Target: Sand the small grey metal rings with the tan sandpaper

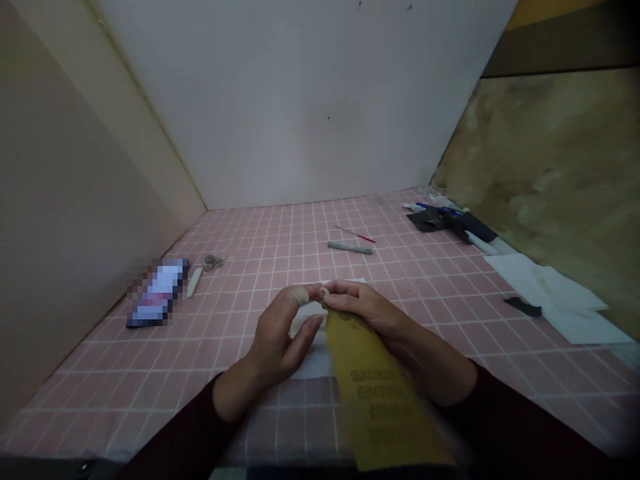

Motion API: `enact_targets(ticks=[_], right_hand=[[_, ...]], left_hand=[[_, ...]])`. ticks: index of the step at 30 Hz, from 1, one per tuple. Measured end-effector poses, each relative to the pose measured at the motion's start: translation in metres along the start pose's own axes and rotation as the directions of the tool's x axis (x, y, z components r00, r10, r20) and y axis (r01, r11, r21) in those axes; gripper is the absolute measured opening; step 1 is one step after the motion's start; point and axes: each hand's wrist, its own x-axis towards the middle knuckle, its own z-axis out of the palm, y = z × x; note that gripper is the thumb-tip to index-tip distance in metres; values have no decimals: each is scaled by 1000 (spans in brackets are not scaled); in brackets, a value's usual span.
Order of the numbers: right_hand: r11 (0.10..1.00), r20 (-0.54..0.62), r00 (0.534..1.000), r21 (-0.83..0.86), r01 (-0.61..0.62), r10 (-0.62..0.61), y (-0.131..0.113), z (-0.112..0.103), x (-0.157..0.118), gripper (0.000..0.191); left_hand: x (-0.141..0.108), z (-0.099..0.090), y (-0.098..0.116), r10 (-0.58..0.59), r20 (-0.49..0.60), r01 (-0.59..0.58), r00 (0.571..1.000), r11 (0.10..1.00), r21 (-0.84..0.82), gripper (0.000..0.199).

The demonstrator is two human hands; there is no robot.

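Yellow sheet: nearest to the eye, it hangs from the right hand toward five o'clock, its narrow upper end just below the thumb; dark letters are printed on it.
Small ring: pale, at the centre of this clock, it sits at the very tips of the right thumb and forefinger, outside the palm, at ten o'clock from the sheet's upper end.
Right grip: thumb and forefinger are pressed together on the small ring; how the other fingers bear the sheet is hidden.
Left hand: thumb and forefinger stand apart; the forefinger reaches the ring from nine o'clock, but whether it touches I cannot tell.
Finger wrap: beige, around a left finger.
White paper: on the pink tablecloth, under the hands, at six o'clock.
Grey stick: near one o'clock, with a thin red tool just beyond it.
Phone: at nine o'clock, well apart, its screen blurred.
White sheets: at three o'clock, well apart.
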Motion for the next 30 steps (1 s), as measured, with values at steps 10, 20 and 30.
enact_targets(ticks=[10,20,30], right_hand=[[891,-1,971,-396,220,-240,0,2,0,25],[855,-38,955,-456,245,-294,1,-1,0,24],[833,47,948,-466,298,-313,0,3,-2,20]], left_hand=[[-7,3,-4,-55,-37,29,998,861,-507,43],[-7,-1,-6,-164,-86,110,983,889,-445,30],[-3,-3,-4,-57,136,118,989,861,-495,36]])
